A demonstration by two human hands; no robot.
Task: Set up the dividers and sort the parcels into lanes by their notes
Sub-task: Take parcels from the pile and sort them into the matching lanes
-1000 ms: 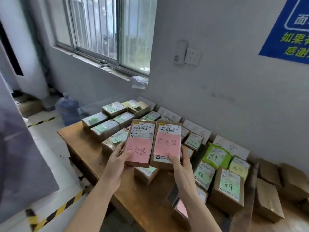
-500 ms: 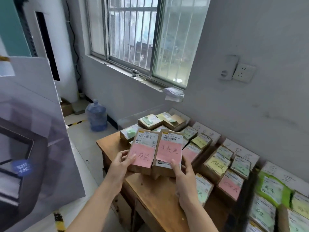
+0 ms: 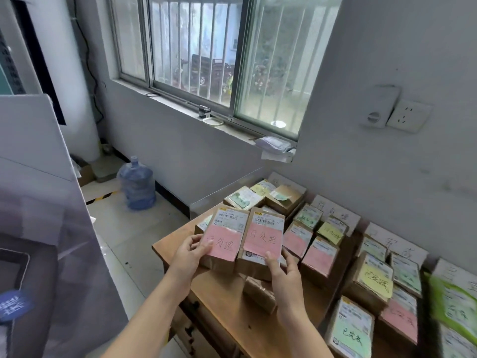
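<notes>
My left hand (image 3: 189, 255) grips a brown parcel with a pink note (image 3: 224, 237) by its lower left corner. Beside it my right hand (image 3: 281, 271) grips a second brown parcel with a pink note (image 3: 263, 236) from below. Both parcels are held side by side above the wooden table (image 3: 232, 313), notes facing me. On the table lie several parcels with green, yellow and pink notes, among them a pink-note parcel (image 3: 320, 257) and a yellow-note parcel (image 3: 374, 280). White lane labels (image 3: 335, 215) lean against the wall behind them. A dark divider strip (image 3: 343, 275) runs between the rows.
A blue water jug (image 3: 136, 187) stands on the floor under the window. A large grey panel (image 3: 38, 228) fills the left side. A wall socket (image 3: 409, 116) sits above the table. A plain brown parcel (image 3: 260, 293) lies under my right wrist.
My view has swung left and up, showing more of the window and floor. Both hands still hold the two pink-note parcels side by side, now a little nearer the table's left corner.
</notes>
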